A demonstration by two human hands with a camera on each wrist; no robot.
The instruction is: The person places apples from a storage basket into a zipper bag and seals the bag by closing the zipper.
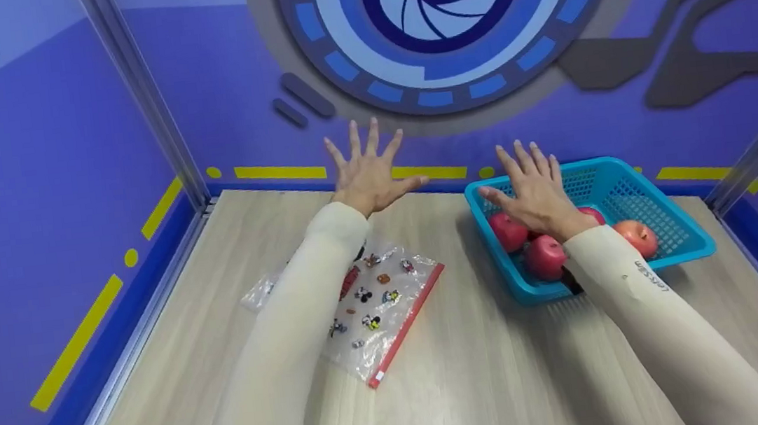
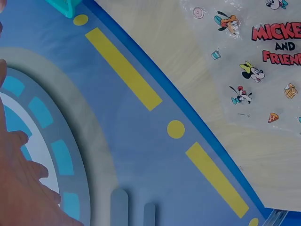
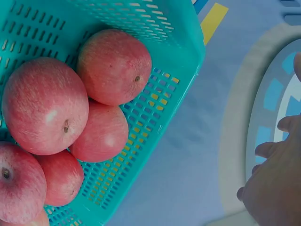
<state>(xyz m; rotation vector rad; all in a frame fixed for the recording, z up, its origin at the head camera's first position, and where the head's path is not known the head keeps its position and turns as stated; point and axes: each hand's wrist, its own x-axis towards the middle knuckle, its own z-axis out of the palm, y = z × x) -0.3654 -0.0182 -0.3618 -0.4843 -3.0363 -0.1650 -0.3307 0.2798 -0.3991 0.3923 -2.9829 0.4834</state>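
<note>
Fingers spread and straight, my left hand (image 1: 370, 177) is held up above the far part of the table and holds nothing. Below that forearm lies a clear zip bag (image 1: 389, 310) with cartoon prints and a red slider edge; the sleeve hides part of it. My right hand (image 1: 536, 199), its fingers also straight and apart, is raised over a blue-green plastic basket (image 1: 696, 246), with nothing in its grasp. Several red apples (image 3: 47, 106) sit in the basket, some covered by the right hand and sleeve in the head view. In the left wrist view the bag's lettering (image 2: 284, 33) reads "Mickey and Friends".
A purple printed wall (image 1: 223, 74) closes off the back, with more panels at both sides. Metal posts (image 1: 148, 96) stand at the corners. The table (image 1: 454, 388) has a light wood-grain surface. Something dark (image 1: 571, 282) shows at the basket's front rim beside the right sleeve.
</note>
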